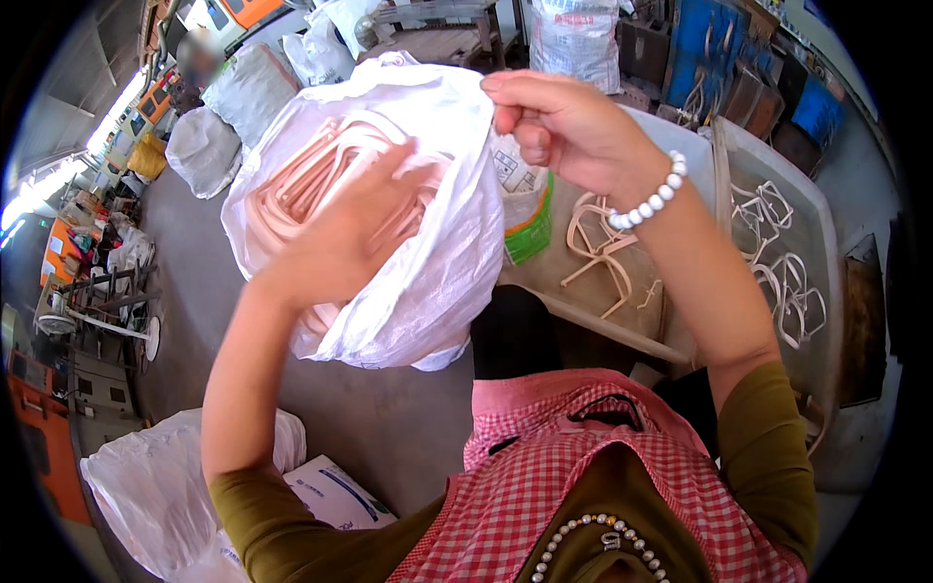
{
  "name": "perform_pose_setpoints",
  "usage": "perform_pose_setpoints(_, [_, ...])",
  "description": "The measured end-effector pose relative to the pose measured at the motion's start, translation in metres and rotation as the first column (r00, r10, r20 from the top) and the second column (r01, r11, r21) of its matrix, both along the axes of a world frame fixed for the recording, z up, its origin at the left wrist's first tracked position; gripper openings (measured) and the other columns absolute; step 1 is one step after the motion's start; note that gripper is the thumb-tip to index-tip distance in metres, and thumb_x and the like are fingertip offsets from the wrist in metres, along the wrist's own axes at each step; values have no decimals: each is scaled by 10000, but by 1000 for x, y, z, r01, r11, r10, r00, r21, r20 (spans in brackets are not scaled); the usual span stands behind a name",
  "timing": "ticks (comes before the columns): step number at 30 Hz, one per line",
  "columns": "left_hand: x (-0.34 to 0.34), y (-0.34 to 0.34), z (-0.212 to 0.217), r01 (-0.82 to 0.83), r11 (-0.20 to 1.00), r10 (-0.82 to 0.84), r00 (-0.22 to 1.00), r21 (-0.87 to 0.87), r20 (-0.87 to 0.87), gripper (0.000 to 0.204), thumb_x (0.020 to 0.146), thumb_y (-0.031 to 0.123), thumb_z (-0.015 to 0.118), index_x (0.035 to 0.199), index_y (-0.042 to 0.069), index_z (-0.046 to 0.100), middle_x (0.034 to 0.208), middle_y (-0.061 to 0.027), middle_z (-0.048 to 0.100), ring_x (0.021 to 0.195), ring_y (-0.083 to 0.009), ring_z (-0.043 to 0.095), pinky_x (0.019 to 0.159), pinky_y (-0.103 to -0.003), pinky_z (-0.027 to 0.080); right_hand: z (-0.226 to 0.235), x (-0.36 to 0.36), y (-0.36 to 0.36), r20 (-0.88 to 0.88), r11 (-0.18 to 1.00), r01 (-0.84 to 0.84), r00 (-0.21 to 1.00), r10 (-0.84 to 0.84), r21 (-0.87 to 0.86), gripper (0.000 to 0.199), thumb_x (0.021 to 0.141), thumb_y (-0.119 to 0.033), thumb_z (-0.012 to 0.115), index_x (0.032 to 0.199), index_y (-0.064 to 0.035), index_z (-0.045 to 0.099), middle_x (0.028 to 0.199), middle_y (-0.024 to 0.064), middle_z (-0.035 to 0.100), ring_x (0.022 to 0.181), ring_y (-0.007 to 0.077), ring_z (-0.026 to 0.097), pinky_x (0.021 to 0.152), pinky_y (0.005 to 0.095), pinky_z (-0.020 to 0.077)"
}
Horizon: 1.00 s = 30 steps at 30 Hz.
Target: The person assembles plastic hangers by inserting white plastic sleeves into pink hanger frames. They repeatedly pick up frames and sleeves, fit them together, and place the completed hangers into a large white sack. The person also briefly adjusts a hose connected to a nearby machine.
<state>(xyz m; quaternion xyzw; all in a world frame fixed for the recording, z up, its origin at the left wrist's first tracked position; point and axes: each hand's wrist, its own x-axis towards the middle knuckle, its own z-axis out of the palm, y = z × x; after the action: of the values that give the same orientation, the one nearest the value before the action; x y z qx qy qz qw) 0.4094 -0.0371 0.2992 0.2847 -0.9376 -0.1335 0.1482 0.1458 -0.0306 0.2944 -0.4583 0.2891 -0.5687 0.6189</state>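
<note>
A large white woven plastic bag [428,291] stands in front of me, its mouth wide. Inside lie many pale pink plastic loop-shaped pieces [301,189], stacked in curved rows. My left hand [355,223] reaches over the bag's near side and lies on the pieces, fingers stretched out and somewhat blurred by motion. With thumb and fingers closed, my right hand [559,121] grips the bag's rim at its upper right corner. More pink loop-shaped pieces [593,243] lie loose in a tub to the right of the bag.
At right, a grey plastic tub [646,340] holds a green and white packet [530,233]; another tub [826,233] contains white loop-shaped pieces [792,291]. Filled white sacks [253,92] stand behind. A plastic-wrapped bundle [165,476] sits at lower left. Orange machines [49,437] line the left.
</note>
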Motion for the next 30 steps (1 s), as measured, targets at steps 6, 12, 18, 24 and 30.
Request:
perform_pose_setpoints(6, [19, 90, 39, -185, 982, 187, 982, -39, 40, 552, 758, 259, 742, 1205, 29, 515, 848, -90, 608, 839, -234, 607, 784, -340, 477, -9, -46, 19, -150, 989, 46, 986, -67, -141, 189, 892, -188, 582, 1013, -43, 594, 722, -13, 592, 517, 9, 457, 461, 153, 348])
perform_pose_setpoints(12, [36, 128, 4, -425, 847, 492, 855, -319, 166, 484, 614, 40, 709, 1069, 44, 541, 842, -142, 596, 745, -345, 565, 681, -416, 448, -53, -80, 30, -188, 999, 39, 982, -32, 33, 200, 911, -187, 551, 1050, -47, 583, 694, -38, 543, 504, 7, 419, 447, 144, 303])
perform_pose_setpoints(18, [20, 145, 59, -295, 739, 477, 864, -606, 160, 254, 651, -54, 597, 895, 18, 589, 842, -144, 635, 818, -329, 623, 753, -391, 491, -82, -124, 35, -146, 986, 126, 983, -109, 112, 205, 917, -209, 551, 1050, -54, 577, 682, -47, 527, 508, 10, 414, 446, 146, 305])
perform_pose_setpoints(24, [8, 153, 58, -406, 631, 251, 913, -662, -321, 186, 769, 42, 591, 933, -11, 522, 891, -223, 614, 843, -331, 617, 796, -426, 509, -123, -192, 42, -277, 955, 288, 925, -260, 66, 193, 911, -215, 563, 995, -44, 597, 678, -28, 534, 507, 36, 438, 454, 180, 350])
perform_pose_setpoints(30, [-95, 115, -33, 528, 814, -572, 662, -241, -484, 184, 832, 47, 571, 991, -30, 518, 874, -168, 616, 836, -277, 614, 769, -370, 506, -259, -270, 20, -623, 757, 585, 717, -313, 292, 131, 902, -189, 545, 910, -70, 600, 633, 8, 567, 512, 83, 518, 450, 213, 417])
